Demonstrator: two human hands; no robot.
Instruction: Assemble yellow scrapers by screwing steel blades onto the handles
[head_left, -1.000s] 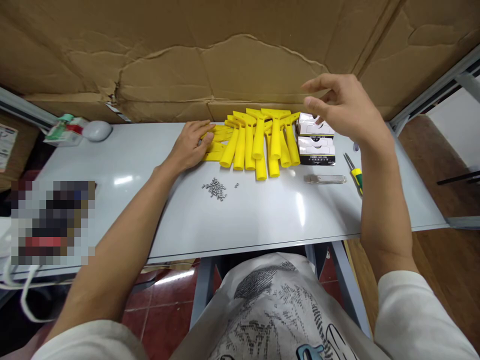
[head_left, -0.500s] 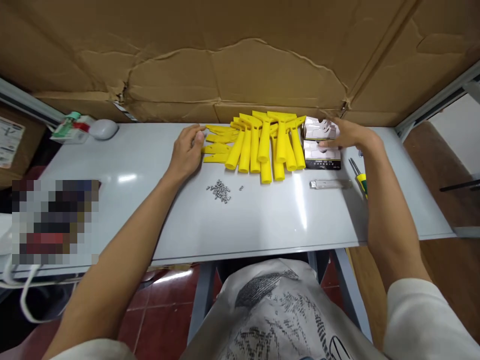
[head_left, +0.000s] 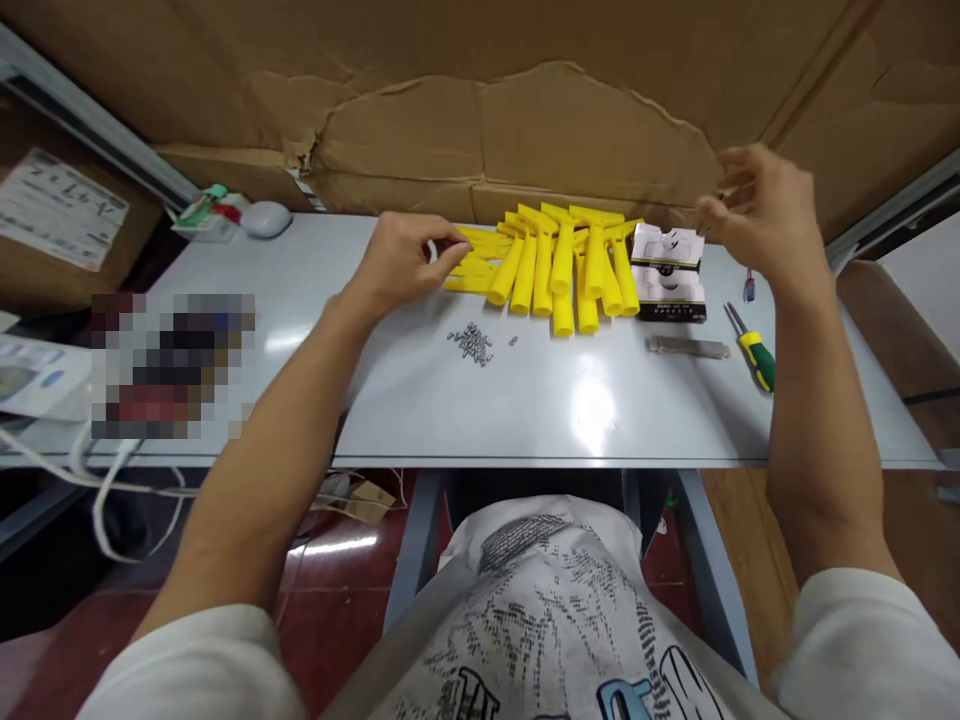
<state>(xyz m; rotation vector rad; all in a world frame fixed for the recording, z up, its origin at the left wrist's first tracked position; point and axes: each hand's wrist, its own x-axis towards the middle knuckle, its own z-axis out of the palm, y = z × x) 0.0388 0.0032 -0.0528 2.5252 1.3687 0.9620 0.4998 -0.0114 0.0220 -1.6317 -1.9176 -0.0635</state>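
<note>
From my remote station I record the left hand [head_left: 405,262] with thumb and fingers nearly pinched beside flat yellow plates [head_left: 466,284], contents indeterminable, and the right hand [head_left: 766,215] partly open, thumb parted from forefinger, near two groups of white-and-black packets [head_left: 667,284]. Between the hands on the white table [head_left: 510,410] I count nine visible yellow T-shaped handles [head_left: 543,275]; also one green-and-yellow screwdriver [head_left: 757,360], one slim clear case [head_left: 686,347] and a pile of screws [head_left: 471,343] too small to count.

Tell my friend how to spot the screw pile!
Look on the white table for the yellow T-shaped handles. In front and left of them lies the screw pile: many tiny silvery bits heaped together, unlike the lone bit to its right.
</note>
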